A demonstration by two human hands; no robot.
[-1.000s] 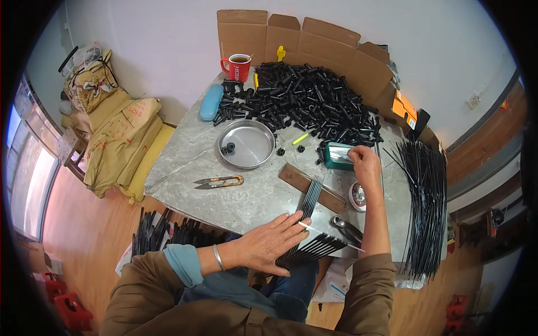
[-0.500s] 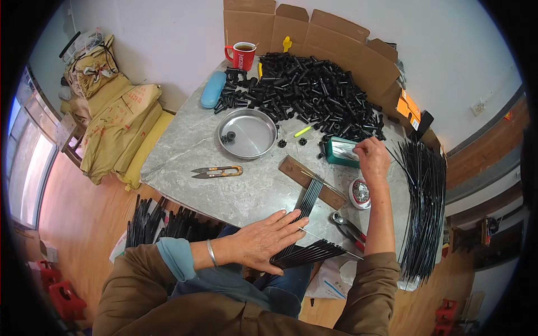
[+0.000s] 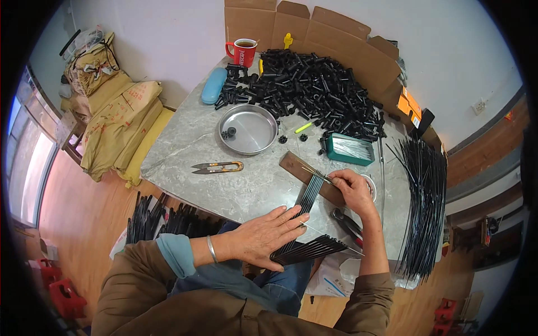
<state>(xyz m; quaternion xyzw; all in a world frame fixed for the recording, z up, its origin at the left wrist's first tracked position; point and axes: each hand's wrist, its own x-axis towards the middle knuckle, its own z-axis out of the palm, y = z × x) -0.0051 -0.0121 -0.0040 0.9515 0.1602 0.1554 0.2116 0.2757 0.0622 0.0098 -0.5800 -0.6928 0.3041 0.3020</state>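
My left hand (image 3: pixel 266 238) lies flat, fingers stretched, over a bundle of thin black rods (image 3: pixel 310 197) at the table's near edge. Below that hand, the rods' other section (image 3: pixel 314 250) fans out to the right, and a thin pale wire runs across it. The upper rod ends rest on a brown wooden strip (image 3: pixel 294 167). Just right of those ends, my right hand (image 3: pixel 354 190) is closed in a pinch on a thin metal wire, mostly hidden by the fingers. A green box (image 3: pixel 350 159) of silvery wires stands beyond that hand.
A round metal pan (image 3: pixel 252 147) holds small black parts. Thread snips (image 3: pixel 218 167) lie left, pliers (image 3: pixel 348 227) near my right wrist. Black plastic parts (image 3: pixel 314 84) are heaped at the back, beside a red mug (image 3: pixel 242 55). Long black rods (image 3: pixel 417 213) hang over the right edge.
My right hand has come from the green box toward me and left, down to the rod ends on the wooden strip. My left hand stays flat on the rods.
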